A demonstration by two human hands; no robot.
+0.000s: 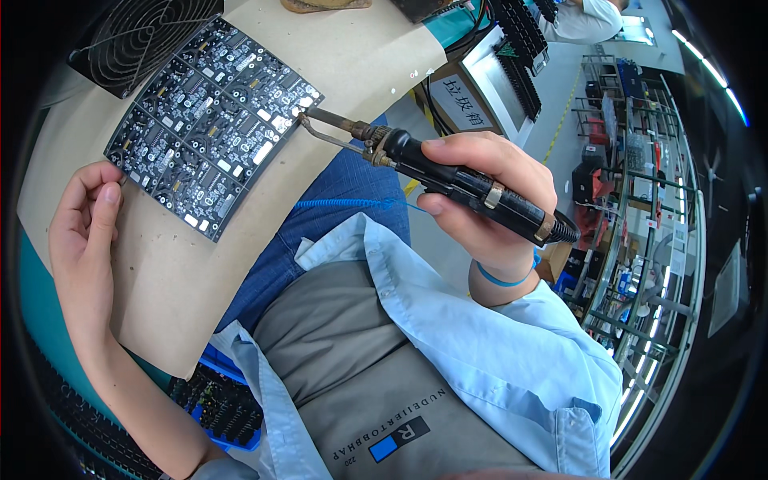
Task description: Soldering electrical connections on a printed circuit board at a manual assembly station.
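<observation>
A dark panel of several joined circuit boards lies on brown paper, crowded with small components and silvery pads. My left hand is closed at the panel's left corner, thumb and forefinger pinching its edge. In my right hand is a black soldering iron with a thin metal feed tube beside its barrel. The iron's tip and the tube's end meet at the panel's right corner, touching or just above a pad; which of these I cannot tell.
A round black fan grille stands behind the panel. Brown paper covers the teal bench. To the right is a cardboard box beside black racks. A blue bin of dark parts sits below the bench edge; a coiled blue wrist cord crosses my lap.
</observation>
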